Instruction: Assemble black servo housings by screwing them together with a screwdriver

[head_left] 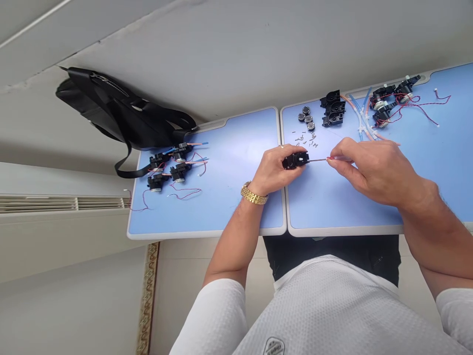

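My left hand [275, 170], with a gold watch on its wrist, is closed around a small black plastic housing [293, 159] that has a white nub on it. My right hand [373, 167] pinches a screwdriver [317, 160], its thin shaft pointing left and its tip meeting the right side of the housing. The handle is mostly hidden in my fingers. Just beyond the left hand lie scattered small screws [301, 138] and several round metal motors [308, 119]. Black housing shells [333, 108] stand in a row behind them.
Clear and coloured tubes [364, 118] and black assemblies with red wires [384, 103] lie at the back right. More wired black assemblies [179, 171] sit on the left table [229, 212]. A black bag [125, 111] leans at the left table's back corner. A seam divides the two tables.
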Demonstrator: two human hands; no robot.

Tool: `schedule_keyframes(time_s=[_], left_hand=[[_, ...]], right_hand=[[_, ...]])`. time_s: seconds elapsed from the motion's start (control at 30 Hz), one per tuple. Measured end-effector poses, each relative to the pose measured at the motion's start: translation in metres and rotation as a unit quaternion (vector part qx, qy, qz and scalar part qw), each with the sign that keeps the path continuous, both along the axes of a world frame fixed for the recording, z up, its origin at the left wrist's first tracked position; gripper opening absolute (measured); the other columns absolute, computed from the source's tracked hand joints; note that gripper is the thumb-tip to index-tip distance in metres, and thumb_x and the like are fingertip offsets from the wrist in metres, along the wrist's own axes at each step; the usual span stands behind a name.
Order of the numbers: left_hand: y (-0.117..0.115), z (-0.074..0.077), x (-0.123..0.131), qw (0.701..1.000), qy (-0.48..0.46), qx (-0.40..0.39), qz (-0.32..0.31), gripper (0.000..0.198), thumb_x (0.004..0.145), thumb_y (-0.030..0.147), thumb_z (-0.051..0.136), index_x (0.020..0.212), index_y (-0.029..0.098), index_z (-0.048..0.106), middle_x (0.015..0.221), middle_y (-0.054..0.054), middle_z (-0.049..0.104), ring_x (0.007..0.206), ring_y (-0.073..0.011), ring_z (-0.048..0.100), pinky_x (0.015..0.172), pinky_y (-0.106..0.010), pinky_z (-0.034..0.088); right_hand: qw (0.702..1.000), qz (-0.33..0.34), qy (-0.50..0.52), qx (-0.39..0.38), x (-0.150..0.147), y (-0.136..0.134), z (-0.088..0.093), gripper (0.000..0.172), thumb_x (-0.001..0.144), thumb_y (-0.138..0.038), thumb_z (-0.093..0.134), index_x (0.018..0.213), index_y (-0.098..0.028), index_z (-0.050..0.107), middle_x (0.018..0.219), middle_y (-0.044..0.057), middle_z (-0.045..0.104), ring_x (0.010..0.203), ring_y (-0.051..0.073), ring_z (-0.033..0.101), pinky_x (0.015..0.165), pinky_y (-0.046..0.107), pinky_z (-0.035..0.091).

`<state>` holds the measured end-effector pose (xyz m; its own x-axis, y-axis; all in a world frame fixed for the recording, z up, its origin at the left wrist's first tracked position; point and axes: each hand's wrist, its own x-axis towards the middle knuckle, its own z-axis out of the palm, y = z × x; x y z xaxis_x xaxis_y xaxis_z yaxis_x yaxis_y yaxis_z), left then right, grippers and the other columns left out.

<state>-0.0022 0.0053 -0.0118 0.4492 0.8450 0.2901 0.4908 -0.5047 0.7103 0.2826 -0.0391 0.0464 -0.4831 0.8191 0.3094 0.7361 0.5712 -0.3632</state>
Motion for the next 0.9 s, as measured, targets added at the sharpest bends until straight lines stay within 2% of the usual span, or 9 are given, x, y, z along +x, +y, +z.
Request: schedule_keyframes(time_s=[0.3, 0.47, 0.6, 0.73, 0.8, 0.9], left_hand=[[0.0, -0.001, 0.0, 0.999, 0.017, 0.03, 0.006, 0.028, 0.093, 0.025, 0.077, 0.12, 0.025, 0.085, 0.108, -0.004, 0.089, 0.094, -0.0197, 0.081, 0.091, -0.036, 0.066], [0.0, -0.001, 0.0, 0.999, -0.01, 0.034, 0.001, 0.028, 0.093, 0.026, 0.077, 0.12, 0.024, 0.086, 0.108, -0.005, 0.089, 0.094, -0.0192, 0.082, 0.089, -0.035, 0.066], [0.0, 0.0, 0.0, 0.999, -0.034, 0.006, 0.002, 0.031, 0.092, 0.026, 0.079, 0.122, 0.024, 0.087, 0.113, -0.005, 0.09, 0.097, -0.0201, 0.083, 0.091, -0.035, 0.068], [-0.001, 0.004, -0.001, 0.998, -0.062, -0.021, -0.002, 0.033, 0.089, 0.026, 0.079, 0.121, 0.025, 0.087, 0.116, -0.005, 0.09, 0.101, -0.0212, 0.084, 0.091, -0.036, 0.07], [-0.002, 0.005, -0.002, 0.997, -0.076, -0.031, -0.009, 0.033, 0.089, 0.028, 0.08, 0.121, 0.025, 0.088, 0.117, -0.006, 0.09, 0.103, -0.0218, 0.084, 0.092, -0.037, 0.07], [-0.002, 0.008, -0.003, 0.995, -0.086, -0.047, -0.014, 0.032, 0.088, 0.032, 0.081, 0.119, 0.026, 0.088, 0.116, -0.006, 0.09, 0.101, -0.0222, 0.083, 0.09, -0.038, 0.071]], right_hand=[[1.0, -0.022, 0.009, 0.013, -0.002, -0.002, -0.003, 0.023, 0.117, -0.042, 0.055, 0.109, -0.026, 0.069, 0.075, 0.002, 0.081, 0.058, 0.025, 0.067, 0.061, 0.037, 0.034], [0.999, -0.024, 0.026, 0.022, -0.002, -0.002, -0.003, 0.021, 0.115, -0.041, 0.057, 0.108, -0.027, 0.072, 0.075, 0.001, 0.082, 0.063, 0.025, 0.074, 0.06, 0.037, 0.039], [0.99, -0.017, 0.117, 0.082, -0.002, -0.002, 0.004, 0.014, 0.111, -0.035, 0.066, 0.1, -0.029, 0.073, 0.077, -0.002, 0.083, 0.066, 0.024, 0.08, 0.061, 0.038, 0.051], [0.963, -0.051, 0.218, 0.147, -0.001, -0.003, 0.011, 0.013, 0.109, -0.025, 0.071, 0.098, -0.03, 0.073, 0.09, 0.001, 0.088, 0.069, 0.023, 0.081, 0.059, 0.04, 0.056], [0.956, -0.074, 0.236, 0.158, 0.0, -0.002, 0.012, 0.013, 0.11, -0.025, 0.07, 0.099, -0.03, 0.074, 0.091, 0.002, 0.087, 0.068, 0.023, 0.079, 0.058, 0.041, 0.056], [0.96, -0.095, 0.233, 0.123, 0.0, 0.0, 0.01, 0.015, 0.113, -0.029, 0.067, 0.101, -0.032, 0.076, 0.09, 0.003, 0.086, 0.072, 0.025, 0.08, 0.061, 0.044, 0.059]])
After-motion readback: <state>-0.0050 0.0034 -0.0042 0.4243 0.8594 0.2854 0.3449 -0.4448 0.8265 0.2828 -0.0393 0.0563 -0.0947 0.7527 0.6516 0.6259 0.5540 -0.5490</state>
